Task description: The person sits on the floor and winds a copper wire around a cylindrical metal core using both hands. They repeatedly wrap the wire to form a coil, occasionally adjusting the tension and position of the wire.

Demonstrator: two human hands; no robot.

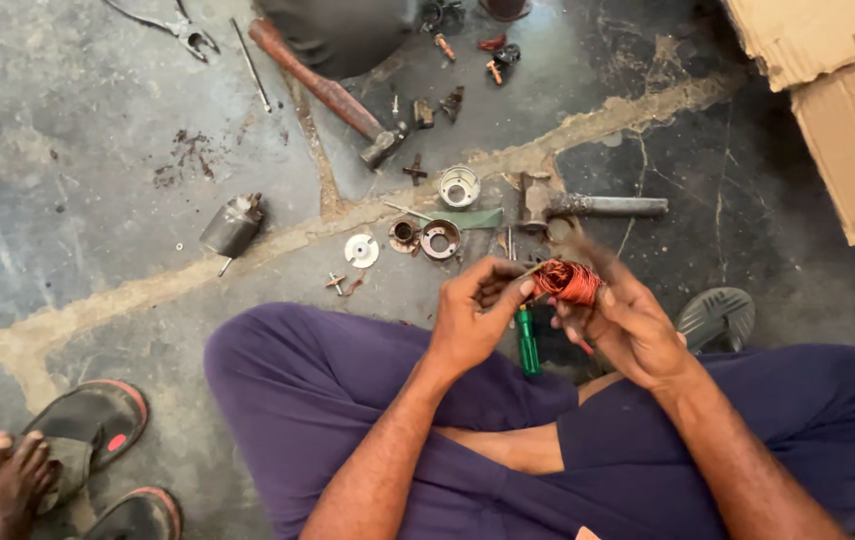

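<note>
At centre frame, a rounded coil of shiny copper wire (567, 281) is being pinched by the left hand (472, 315) and gripped by the right hand (627, 325).

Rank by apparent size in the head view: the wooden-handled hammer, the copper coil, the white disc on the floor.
1. Wooden-handled hammer, largest.
2. Copper coil, held in both hands; nearer the camera, so somewhat unsure.
3. White disc, smallest.

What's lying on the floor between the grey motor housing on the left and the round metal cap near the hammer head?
In the head view, between the motor housing and the metal cap lies a flat white disc; otherwise bare cracked floor.
</note>
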